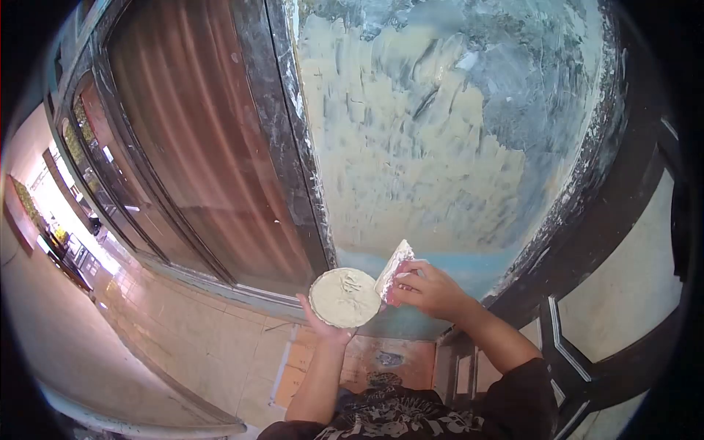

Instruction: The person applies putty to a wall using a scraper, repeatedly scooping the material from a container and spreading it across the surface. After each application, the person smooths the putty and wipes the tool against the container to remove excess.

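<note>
My left hand (pixel 328 330) is wrapped round a shallow round bowl (pixel 317 320) from below and holds it level. Cream-coloured putty (pixel 345 299) fills the bowl nearly to the rim, its surface ridged near the top. In my right hand (pixel 433 292) is a pinkish-red putty spreader (pixel 400 288), gripped between thumb and fingers. White putty coats its wide edge, which tilts up beside the bowl's right rim. Just beyond stands a wall panel (pixel 411 169), covered in uneven cream filler over patchy blue-grey paint.
A dark wooden window frame (pixel 275 110) with a reddish-brown curtain (pixel 191 125) behind glass borders the panel on the left. Dark panelled woodwork (pixel 587 242) stands on the right. Below are a tiled floor (pixel 213 341) and an orange-brown board (pixel 297 359).
</note>
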Demonstrator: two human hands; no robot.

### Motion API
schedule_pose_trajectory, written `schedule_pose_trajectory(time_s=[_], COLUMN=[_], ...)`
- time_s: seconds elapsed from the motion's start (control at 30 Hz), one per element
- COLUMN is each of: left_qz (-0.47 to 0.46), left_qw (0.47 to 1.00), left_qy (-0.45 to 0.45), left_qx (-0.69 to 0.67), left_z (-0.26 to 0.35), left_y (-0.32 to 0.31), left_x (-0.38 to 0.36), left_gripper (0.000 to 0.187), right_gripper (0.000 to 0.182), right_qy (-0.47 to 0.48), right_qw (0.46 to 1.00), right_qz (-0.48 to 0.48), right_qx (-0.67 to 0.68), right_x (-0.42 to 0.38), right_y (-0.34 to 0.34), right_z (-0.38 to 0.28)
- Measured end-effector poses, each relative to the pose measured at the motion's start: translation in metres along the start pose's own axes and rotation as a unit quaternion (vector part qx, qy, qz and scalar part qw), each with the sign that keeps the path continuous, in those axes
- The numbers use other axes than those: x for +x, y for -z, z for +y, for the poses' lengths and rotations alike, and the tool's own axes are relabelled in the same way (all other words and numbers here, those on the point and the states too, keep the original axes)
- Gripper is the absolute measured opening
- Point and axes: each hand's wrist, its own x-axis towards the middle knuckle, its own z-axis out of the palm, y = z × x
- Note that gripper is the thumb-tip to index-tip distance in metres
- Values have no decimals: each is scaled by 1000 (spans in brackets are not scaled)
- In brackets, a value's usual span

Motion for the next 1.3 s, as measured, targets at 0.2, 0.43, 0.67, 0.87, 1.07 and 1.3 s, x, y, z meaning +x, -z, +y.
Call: schedule_pose_trajectory(time_s=[0.2, 0.43, 0.67, 0.87, 1.07, 1.3], left_qz=[25, 4, 39, -73, -91, -107], left_qw=[999, 999, 998, 996, 993, 993], left_qy=[-23, -19, -26, 46, 53, 41], left_qx=[25, 25, 34, -8, -49, 11], left_z=[1, -1, -3, 1, 1, 5], left_y=[-12, -7, -8, -13, -18, -25], left_x=[-6, -7, -7, -11, -11, -13], left_gripper=[101, 99, 101, 110, 115, 114], right_gripper=[19, 24, 31, 33, 33, 33], right_qy=[10, -18, -40, -75, -124, -131], right_qw=[999, 1000, 999, 994, 987, 985], right_qz=[-30, 2, 19, 79, 100, 92], right_qx=[4, 13, 21, 7, -26, -57], right_x=[-5, -17, -21, -25, -26, -27], right_y=[-4, -19, -17, -19, -22, -36], right_z=[0, -8, -11, -10, -12, -13])
